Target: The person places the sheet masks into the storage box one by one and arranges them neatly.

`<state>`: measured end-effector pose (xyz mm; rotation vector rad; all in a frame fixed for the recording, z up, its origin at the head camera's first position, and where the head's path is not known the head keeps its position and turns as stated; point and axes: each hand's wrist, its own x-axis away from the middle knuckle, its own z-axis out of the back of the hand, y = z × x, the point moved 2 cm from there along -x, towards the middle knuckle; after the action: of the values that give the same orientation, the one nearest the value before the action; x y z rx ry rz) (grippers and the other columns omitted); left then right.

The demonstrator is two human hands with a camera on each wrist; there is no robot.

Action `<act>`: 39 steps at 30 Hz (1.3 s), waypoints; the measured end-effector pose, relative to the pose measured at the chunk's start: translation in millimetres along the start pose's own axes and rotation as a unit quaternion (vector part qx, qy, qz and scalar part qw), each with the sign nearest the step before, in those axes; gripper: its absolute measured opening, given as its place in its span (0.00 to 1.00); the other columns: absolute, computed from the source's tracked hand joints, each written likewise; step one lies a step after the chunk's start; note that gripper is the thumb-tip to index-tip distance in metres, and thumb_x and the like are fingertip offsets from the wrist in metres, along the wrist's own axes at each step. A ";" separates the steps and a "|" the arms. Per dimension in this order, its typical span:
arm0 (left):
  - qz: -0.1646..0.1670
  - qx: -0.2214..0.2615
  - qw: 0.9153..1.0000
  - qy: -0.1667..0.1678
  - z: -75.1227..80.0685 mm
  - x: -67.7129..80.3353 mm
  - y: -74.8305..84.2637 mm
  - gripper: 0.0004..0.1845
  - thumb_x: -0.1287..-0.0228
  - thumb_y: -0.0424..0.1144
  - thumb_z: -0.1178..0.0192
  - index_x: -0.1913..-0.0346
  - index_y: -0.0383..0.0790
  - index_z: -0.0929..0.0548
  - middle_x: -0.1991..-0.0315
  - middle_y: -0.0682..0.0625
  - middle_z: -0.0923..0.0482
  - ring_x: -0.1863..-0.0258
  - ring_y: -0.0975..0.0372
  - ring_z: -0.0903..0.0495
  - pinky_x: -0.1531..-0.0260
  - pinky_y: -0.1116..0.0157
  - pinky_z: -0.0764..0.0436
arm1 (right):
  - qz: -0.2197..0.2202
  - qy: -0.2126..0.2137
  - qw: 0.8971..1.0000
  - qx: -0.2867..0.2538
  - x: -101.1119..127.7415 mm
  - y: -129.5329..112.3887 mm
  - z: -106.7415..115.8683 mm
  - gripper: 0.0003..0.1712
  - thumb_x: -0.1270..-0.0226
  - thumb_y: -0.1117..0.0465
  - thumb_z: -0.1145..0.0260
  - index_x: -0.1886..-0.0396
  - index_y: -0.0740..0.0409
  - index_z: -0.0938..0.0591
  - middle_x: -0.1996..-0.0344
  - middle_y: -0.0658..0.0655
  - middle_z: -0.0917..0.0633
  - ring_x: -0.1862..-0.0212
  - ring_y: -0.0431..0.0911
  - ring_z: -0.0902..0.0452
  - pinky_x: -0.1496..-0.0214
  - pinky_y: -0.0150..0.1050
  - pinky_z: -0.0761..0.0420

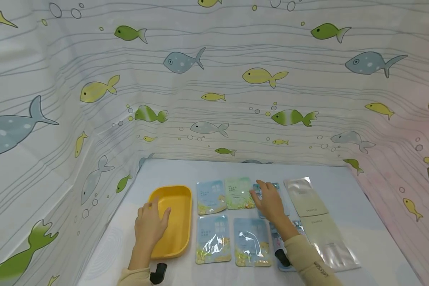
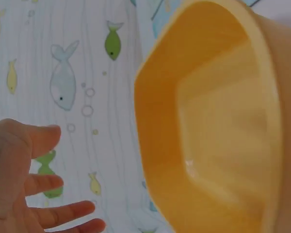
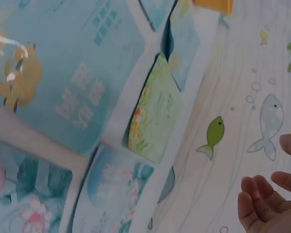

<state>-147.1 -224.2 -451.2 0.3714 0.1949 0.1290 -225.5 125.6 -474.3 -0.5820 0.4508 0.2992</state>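
My left hand (image 1: 150, 224) is over the left side of a yellow plastic basin (image 1: 175, 250). In the left wrist view its fingers (image 2: 65, 213) are spread and loosely bent, apart from the basin, holding nothing. My right hand (image 1: 271, 202) hovers at the back row of flat sachets, over a blue sachet with lotus flowers (image 3: 111, 194) that it partly covers. Its fingers are loosely bent in the right wrist view, with nothing in them. A green sachet (image 1: 237, 194) lies just left of this hand, and a blue sachet (image 1: 211, 197) lies beyond that.
Two more blue sachets (image 1: 213, 244) lie in the front row. Another lotus sachet (image 1: 298, 226) is partly hidden under the right forearm. Two silver-beige pouches (image 1: 307, 198) lie end to end at the right. A fish-print curtain (image 1: 214, 115) surrounds the white table (image 1: 171, 171).
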 end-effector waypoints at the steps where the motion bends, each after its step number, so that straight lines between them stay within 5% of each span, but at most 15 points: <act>1: 0.013 0.000 1.000 0.001 -0.8 4.2 -6.3 0.34 0.34 0.47 0.46 0.34 0.27 0.39 0.44 0.25 0.33 0.47 0.33 0.34 0.55 0.39 0.30 | -0.010 -0.013 1.000 -0.013 -0.1 -0.5 -5.9 0.26 0.40 0.57 0.32 0.47 0.70 0.25 0.62 0.67 0.20 0.67 0.54 0.21 0.69 0.45 0.20; 8: 0.094 -0.007 0.994 -0.048 -12.4 29.4 -38.0 0.35 0.35 0.39 0.47 0.36 0.16 0.46 0.45 0.17 0.39 0.46 0.26 0.40 0.56 0.33 0.33 | -0.044 -0.090 0.992 -0.071 1.1 -8.4 -55.9 0.24 0.39 0.60 0.34 0.48 0.71 0.25 0.65 0.65 0.20 0.71 0.48 0.20 0.70 0.37 0.20; 19: 0.124 0.015 0.988 -0.093 -28.4 42.8 -59.4 0.24 0.36 0.31 0.52 0.47 0.09 0.38 0.57 0.19 0.29 0.64 0.29 0.24 0.67 0.42 0.22 | -0.091 -0.158 0.978 -0.099 4.3 -26.8 -107.5 0.23 0.39 0.57 0.34 0.50 0.70 0.24 0.63 0.65 0.19 0.62 0.54 0.21 0.65 0.44 0.20; 24: 0.150 0.024 0.986 -0.071 -33.2 43.9 -65.1 0.20 0.41 0.27 0.53 0.50 0.12 0.34 0.64 0.24 0.25 0.72 0.37 0.22 0.75 0.46 0.22 | -0.116 -0.180 0.970 -0.111 3.2 -34.3 -123.5 0.24 0.40 0.57 0.33 0.51 0.72 0.23 0.64 0.64 0.18 0.62 0.55 0.21 0.64 0.45 0.20; 28: 0.155 0.039 0.987 -0.034 -42.3 47.7 -72.1 0.20 0.44 0.24 0.53 0.50 0.13 0.32 0.63 0.23 0.25 0.75 0.39 0.21 0.79 0.49 0.22 | -0.154 -0.151 0.966 -0.143 5.9 -39.1 -138.3 0.23 0.43 0.60 0.30 0.55 0.74 0.22 0.66 0.66 0.17 0.64 0.56 0.19 0.65 0.45 0.19; 32: 0.177 0.052 0.983 -0.001 -52.6 52.0 -79.3 0.21 0.37 0.28 0.59 0.46 0.15 0.32 0.58 0.21 0.25 0.65 0.31 0.22 0.72 0.44 0.21 | -0.215 -0.078 0.959 -0.165 9.4 -42.4 -150.6 0.19 0.47 0.64 0.28 0.60 0.73 0.20 0.66 0.66 0.17 0.62 0.57 0.19 0.62 0.46 0.19; 36: 0.182 0.062 0.981 0.024 -56.2 54.5 -83.1 0.20 0.33 0.30 0.61 0.46 0.15 0.31 0.55 0.21 0.27 0.61 0.30 0.23 0.67 0.43 0.21 | -0.299 -0.018 0.936 -0.186 10.9 -46.2 -154.8 0.13 0.49 0.69 0.29 0.63 0.70 0.18 0.66 0.65 0.17 0.61 0.59 0.21 0.61 0.50 0.21; 39: 0.183 0.066 0.980 0.038 -55.8 55.0 -81.8 0.20 0.33 0.30 0.60 0.47 0.15 0.31 0.55 0.21 0.27 0.60 0.30 0.24 0.65 0.42 0.22 | -0.342 -0.015 0.918 -0.200 10.2 -46.1 -155.9 0.14 0.49 0.70 0.30 0.61 0.68 0.18 0.63 0.65 0.17 0.63 0.56 0.20 0.63 0.48 0.21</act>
<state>-98.1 -271.6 -541.6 0.5327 0.2095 0.4962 -248.8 -1.1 -574.0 -1.0926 0.1304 -0.2823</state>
